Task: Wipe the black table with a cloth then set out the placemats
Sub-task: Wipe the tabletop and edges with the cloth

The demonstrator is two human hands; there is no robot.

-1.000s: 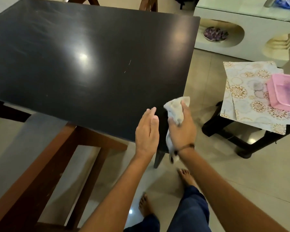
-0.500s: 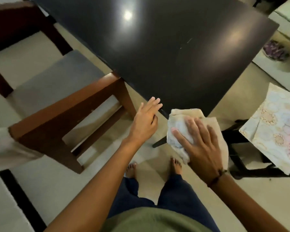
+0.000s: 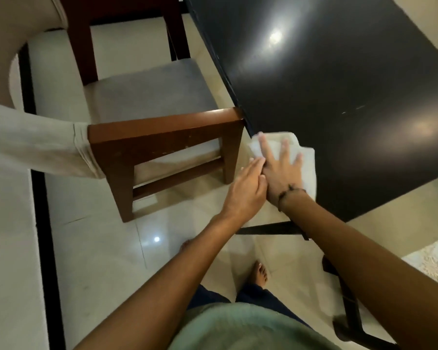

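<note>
The glossy black table (image 3: 339,97) fills the upper right of the head view. A cream cloth (image 3: 306,162) lies spread flat on its near left edge. My right hand (image 3: 281,170) presses flat on the cloth with fingers spread. My left hand (image 3: 245,190) hovers just off the table's edge, touching the right hand's thumb side, fingers together and holding nothing. A patterned placemat (image 3: 435,266) shows only as a corner at the right edge.
A brown wooden chair (image 3: 162,137) with a grey seat stands left of the table, a pale cloth (image 3: 31,142) draped over its back. A dark stool frame (image 3: 349,311) stands at the lower right under the placemat. My bare feet rest on the tiled floor (image 3: 99,248).
My right hand has slid the flattened cloth leftward along the table's near edge toward the chair. The left hand followed beside it. The view swung left, so the placemats are nearly out of frame.
</note>
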